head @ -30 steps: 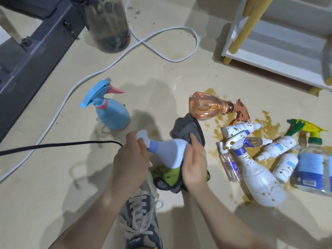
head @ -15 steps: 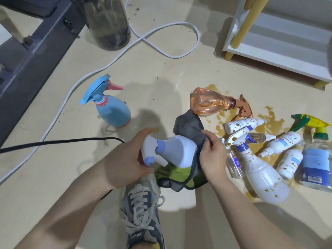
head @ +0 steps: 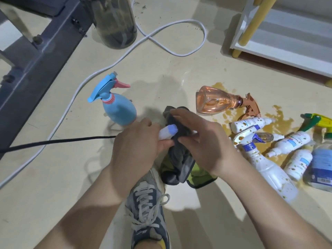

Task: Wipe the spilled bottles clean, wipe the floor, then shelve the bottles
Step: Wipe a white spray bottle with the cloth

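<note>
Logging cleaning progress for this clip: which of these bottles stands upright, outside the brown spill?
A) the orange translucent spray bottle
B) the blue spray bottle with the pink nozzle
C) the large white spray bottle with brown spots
B: the blue spray bottle stands upright, well to the left of the brown spill.

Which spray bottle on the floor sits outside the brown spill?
The light blue plastic spray bottle with the pink nozzle, upright on clean floor at left; the rest cluster in the brown puddle at right.
</note>
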The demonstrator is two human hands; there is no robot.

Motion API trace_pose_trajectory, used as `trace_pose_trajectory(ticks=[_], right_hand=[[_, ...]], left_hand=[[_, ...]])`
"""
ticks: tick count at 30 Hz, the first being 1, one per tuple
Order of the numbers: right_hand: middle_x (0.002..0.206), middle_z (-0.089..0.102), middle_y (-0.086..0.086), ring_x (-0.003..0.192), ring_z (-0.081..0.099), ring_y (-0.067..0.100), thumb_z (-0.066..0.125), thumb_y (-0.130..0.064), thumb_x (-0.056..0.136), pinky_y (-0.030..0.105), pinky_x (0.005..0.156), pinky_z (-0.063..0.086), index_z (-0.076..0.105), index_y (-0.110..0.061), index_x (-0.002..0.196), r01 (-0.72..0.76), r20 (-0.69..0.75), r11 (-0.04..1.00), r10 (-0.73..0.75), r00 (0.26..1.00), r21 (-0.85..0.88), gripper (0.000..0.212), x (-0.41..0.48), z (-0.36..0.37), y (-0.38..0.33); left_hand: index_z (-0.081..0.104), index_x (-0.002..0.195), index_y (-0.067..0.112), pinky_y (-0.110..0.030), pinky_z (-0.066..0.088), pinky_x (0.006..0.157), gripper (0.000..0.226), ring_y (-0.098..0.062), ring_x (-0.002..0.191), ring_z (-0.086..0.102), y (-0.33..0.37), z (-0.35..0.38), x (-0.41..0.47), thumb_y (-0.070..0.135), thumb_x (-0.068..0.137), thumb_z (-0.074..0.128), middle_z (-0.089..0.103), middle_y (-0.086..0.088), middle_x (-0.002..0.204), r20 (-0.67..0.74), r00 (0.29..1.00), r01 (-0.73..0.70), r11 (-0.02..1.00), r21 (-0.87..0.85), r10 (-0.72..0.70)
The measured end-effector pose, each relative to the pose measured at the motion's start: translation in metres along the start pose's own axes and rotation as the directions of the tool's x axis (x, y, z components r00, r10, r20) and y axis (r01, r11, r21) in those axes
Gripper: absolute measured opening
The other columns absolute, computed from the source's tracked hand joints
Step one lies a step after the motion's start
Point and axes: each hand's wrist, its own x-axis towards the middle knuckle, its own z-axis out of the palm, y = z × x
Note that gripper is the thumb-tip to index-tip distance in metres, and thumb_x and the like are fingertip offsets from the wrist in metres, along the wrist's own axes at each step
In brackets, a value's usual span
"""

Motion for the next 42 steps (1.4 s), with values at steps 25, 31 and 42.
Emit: trace_pose_trajectory(ticks=[25, 31, 42], right_hand=[[0.089, 0.066, -0.013, 0.088, 0.059, -0.001, 0.04, -0.008, 0.103, 0.012, 0.079, 0.042, 0.066, -0.015, 0.1, -0.056, -0.169, 0.963, 0.102, 0.98, 0.262, 0.027, 0.002, 0.042, 0.025], [0.09, 0.068, -0.007, 0.086, 0.06, 0.009, 0.043, -0.018, 0.103, 0.031, 0.082, 0.045, 0.069, -0.012, 0.102, -0.273, -0.444, 0.904, 0.403, 0.801, 0.328, 0.026, 0.008, 0.028, 0.059], [0.133, 0.06, 0.001, 0.111, 0.053, 0.025, 0.039, -0.023, 0.097, 0.024, 0.1, 0.037, 0.055, -0.009, 0.135, -0.054, -0.315, 0.997, 0.032, 0.949, -0.06, 0.044, -0.024, 0.094, 0.011]], left_hand=[[0.047, 0.078, 0.007, -0.022, 0.007, 0.043, 0.043, -0.025, 0.044, 0.04, -0.003, 0.007, -0.001, 0.048, 0.09, 0.04, 0.036, -0.006, 0.074, -0.057, 0.982, -0.187, 0.976, -0.109, 0.181], [0.046, 0.099, 0.008, -0.035, 0.038, 0.056, 0.035, -0.031, 0.075, 0.054, -0.004, 0.013, -0.008, 0.042, 0.097, 0.035, 0.043, -0.007, 0.096, 0.044, 0.996, 0.085, 0.962, -0.26, -0.076], [0.046, 0.134, 0.049, -0.038, 0.046, 0.097, 0.043, -0.01, 0.115, 0.058, -0.009, 0.029, -0.011, 0.042, 0.092, 0.038, 0.063, 0.016, 0.121, 0.207, 0.969, 0.241, 0.674, -0.698, -0.132]])
